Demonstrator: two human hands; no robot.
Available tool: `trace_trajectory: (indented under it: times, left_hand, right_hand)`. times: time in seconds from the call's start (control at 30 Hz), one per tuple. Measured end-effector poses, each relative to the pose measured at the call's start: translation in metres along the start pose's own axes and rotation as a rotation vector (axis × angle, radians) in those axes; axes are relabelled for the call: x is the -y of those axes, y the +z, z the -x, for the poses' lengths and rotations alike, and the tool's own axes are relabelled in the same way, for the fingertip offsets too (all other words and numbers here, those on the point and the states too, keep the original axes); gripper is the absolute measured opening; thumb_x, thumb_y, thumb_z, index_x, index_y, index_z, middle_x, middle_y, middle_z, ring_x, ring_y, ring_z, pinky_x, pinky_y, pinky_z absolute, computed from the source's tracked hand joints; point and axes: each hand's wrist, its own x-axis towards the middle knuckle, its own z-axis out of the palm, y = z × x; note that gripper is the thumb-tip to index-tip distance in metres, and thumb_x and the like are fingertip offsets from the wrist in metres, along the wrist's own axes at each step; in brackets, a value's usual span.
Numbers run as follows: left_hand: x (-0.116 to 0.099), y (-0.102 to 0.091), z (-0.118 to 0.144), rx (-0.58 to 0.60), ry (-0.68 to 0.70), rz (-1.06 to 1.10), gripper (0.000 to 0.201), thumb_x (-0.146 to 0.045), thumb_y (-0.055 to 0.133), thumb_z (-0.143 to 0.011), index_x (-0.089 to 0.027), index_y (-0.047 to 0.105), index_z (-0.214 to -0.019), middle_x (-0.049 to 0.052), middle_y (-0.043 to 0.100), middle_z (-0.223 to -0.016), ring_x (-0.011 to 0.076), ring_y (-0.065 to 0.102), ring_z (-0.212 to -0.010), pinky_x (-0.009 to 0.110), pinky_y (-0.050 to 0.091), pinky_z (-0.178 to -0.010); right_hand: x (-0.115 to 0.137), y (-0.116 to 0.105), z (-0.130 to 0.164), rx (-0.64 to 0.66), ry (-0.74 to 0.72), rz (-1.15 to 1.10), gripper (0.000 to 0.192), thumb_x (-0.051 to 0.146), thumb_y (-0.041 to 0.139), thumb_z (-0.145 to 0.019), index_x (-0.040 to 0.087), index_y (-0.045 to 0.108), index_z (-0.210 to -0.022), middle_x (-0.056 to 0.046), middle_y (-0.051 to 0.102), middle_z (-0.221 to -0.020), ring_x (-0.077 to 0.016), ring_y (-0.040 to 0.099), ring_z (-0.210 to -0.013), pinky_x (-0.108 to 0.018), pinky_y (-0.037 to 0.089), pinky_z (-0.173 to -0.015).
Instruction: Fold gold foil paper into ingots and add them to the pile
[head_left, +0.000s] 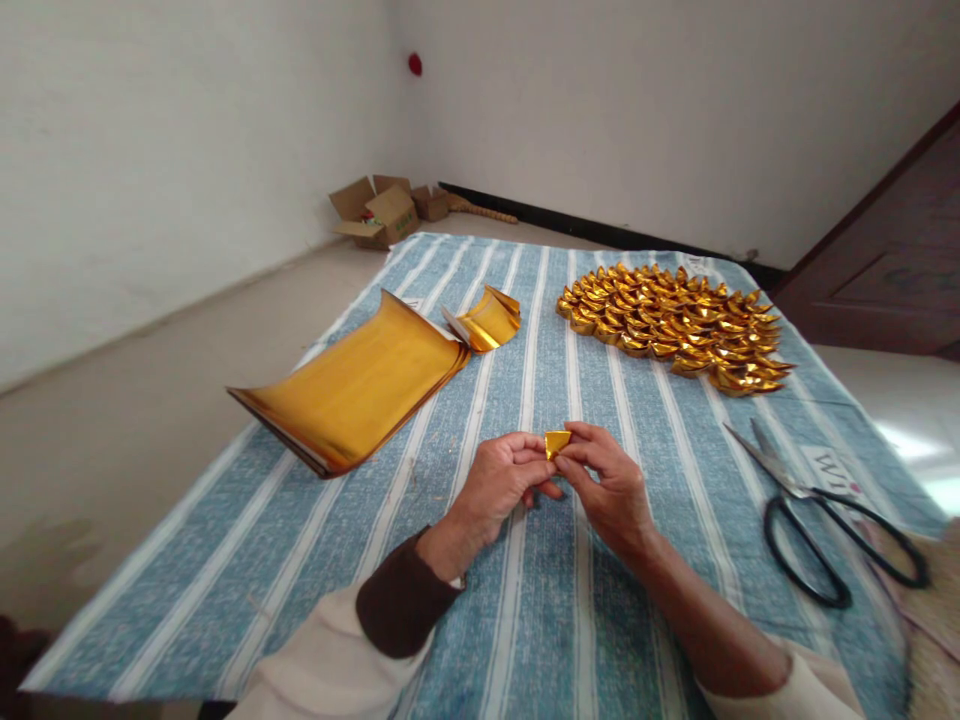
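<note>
The small gold foil piece [556, 443] sits pinched between the fingertips of your left hand [499, 487] and your right hand [611, 487], just above the striped cloth [525, 620]. Both hands meet on it equally, its folded point tilting toward your right hand.

Open striped cloth [525, 620] is lying bare along the near edge and up the middle strip, giving a hand free passage there. The curled stack of gold sheets [352, 390] is blocking the left edge, with a small gold curl [489, 320] just behind it. The heap of folded gold pieces [679, 325] is filling the far right corner, and scissors [817, 520] are lying along the right edge.
</note>
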Motion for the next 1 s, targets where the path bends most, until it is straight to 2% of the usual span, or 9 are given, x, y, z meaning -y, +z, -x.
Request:
trace_trajectory:
  times: [0.3,0.47,0.7,1.0]
  left_hand:
    - [-0.0010,-0.0005,0.0001,0.013,-0.021,0.001,0.016,-0.019,0.070,-0.072,-0.011,0.065,-0.085,0.006,0.071,-0.068,0.0136,0.069,-0.057,0.016,0.038,-0.043]
    - [-0.0002,-0.0001,-0.0009,0.024,-0.030,0.044,0.014,-0.023,0.070,-0.075,-0.012,0.066,-0.083,0.008,0.073,-0.074,0.0140,0.069,-0.057,0.017,0.038,-0.041]
    - [-0.0002,0.0052,-0.0002,-0.061,0.014,0.025,0.010,-0.019,0.068,-0.075,-0.012,0.065,-0.081,0.007,0.072,-0.069,0.0147,0.069,-0.057,0.017,0.040,-0.042]
    - [0.0024,0.0083,0.0014,-0.089,0.081,-0.011,0.012,-0.022,0.067,-0.076,-0.012,0.066,-0.081,0.008,0.072,-0.069,0.0172,0.071,-0.062,0.018,0.042,-0.044]
  right_hand:
    - [0.0011,-0.0015,-0.0004,0.018,0.109,-0.035,0.015,0.027,0.062,-0.084,0.023,0.074,-0.075,-0.009,0.068,-0.104,-0.0244,0.063,-0.110,-0.041,0.048,-0.096]
    - [0.0010,-0.0016,0.0000,0.037,0.156,-0.073,0.018,0.033,0.062,-0.085,0.023,0.073,-0.076,-0.010,0.066,-0.111,-0.0255,0.060,-0.114,-0.044,0.047,-0.097]
    - [-0.0003,0.0020,-0.0006,0.026,0.290,-0.181,0.024,0.042,0.066,-0.082,0.021,0.072,-0.073,-0.012,0.062,-0.118,-0.0256,0.061,-0.111,-0.040,0.053,-0.089]
    - [0.0055,0.0034,-0.0048,0.001,0.428,-0.242,0.030,0.045,0.067,-0.077,0.018,0.068,-0.065,-0.012,0.065,-0.109,-0.0246,0.064,-0.100,-0.037,0.055,-0.079]
